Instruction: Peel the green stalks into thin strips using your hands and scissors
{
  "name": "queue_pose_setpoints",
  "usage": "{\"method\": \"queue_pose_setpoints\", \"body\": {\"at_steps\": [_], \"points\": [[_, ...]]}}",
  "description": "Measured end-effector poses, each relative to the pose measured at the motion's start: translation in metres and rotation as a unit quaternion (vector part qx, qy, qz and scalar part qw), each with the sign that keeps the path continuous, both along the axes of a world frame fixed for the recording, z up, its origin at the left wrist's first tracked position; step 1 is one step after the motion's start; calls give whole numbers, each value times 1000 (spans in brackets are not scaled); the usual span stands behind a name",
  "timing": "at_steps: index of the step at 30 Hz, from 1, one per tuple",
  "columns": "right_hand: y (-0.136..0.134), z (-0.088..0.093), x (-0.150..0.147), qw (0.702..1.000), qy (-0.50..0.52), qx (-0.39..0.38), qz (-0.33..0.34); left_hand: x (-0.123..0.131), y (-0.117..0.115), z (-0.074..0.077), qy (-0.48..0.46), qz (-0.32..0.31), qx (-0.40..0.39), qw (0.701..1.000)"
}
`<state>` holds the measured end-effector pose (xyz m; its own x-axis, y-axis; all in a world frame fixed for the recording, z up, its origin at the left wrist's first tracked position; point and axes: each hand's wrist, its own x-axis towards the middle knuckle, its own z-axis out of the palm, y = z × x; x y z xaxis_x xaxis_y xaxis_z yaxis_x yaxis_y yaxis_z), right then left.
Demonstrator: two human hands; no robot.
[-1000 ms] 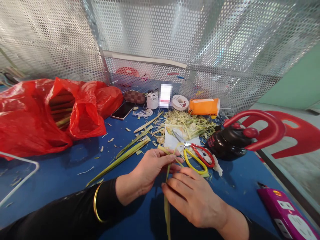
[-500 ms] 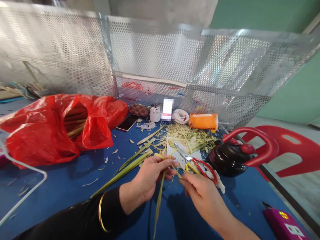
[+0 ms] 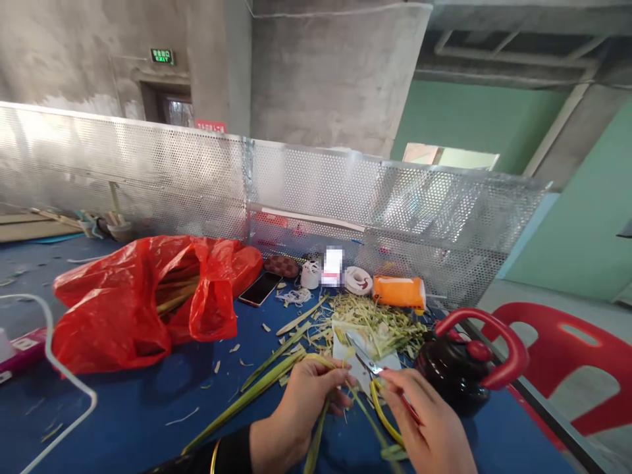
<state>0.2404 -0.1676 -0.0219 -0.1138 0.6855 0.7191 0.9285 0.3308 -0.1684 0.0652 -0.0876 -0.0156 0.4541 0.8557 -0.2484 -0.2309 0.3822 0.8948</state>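
At the bottom edge of the frame, left of centre, we see a black sleeve (image 3: 237,450), its plain dark cuff ending at the left wrist. Around the outside of it — just short of the cuff's end — runs a thin, shiny, gold-coloured bangle (image 3: 213,458). The left hand (image 3: 306,400) and right hand (image 3: 428,421), lower middle and lower right, both look bare.

A black kettle (image 3: 450,374) stands on the table (image 3: 143,434), a red chair (image 3: 600,388) beyond. An orange pack (image 3: 399,291) lies beside a white roll (image 3: 352,284). Behind rises a mesh screen (image 3: 316,178).
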Motion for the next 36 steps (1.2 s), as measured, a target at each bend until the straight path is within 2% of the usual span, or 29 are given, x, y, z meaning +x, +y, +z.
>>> {"method": "queue_pose_setpoints", "body": {"at_steps": [3,5,7,9,12,14,16,18,20,24,27,30,33,36], "points": [[0,10,0,998,1,55,-21,1,-5,2,24,-102,44,994],[1,19,-8,999,-21,41,-4,3,-10,5,56,-152,81,984],[5,29,-21,999,-36,-24,31,5,-15,9,84,-174,113,975],[10,36,-35,993,-11,-114,27,8,-18,12,106,-188,124,969],[22,45,-50,969,75,-235,34,9,-17,16,119,-199,131,964],[33,50,-53,947,158,-272,58,9,-11,19,114,-199,135,964],[45,53,-54,934,232,-264,68,7,-2,22,106,-204,130,964],[55,55,-54,931,283,-221,68,5,8,23,112,-211,115,964],[62,53,-53,933,306,-175,66,3,17,21,126,-210,107,964],[62,42,-47,937,306,-156,58,2,30,13,126,-173,78,974],[59,32,-44,967,233,-74,70,2,37,9,75,-118,30,990],[56,26,-48,990,55,38,125,0,44,8,13,-71,-2,997],[56,23,-56,974,-114,92,175,-2,48,11,-51,-56,-43,996],[57,21,-58,958,-209,96,170,-6,50,17,-82,-49,-79,992]]}}
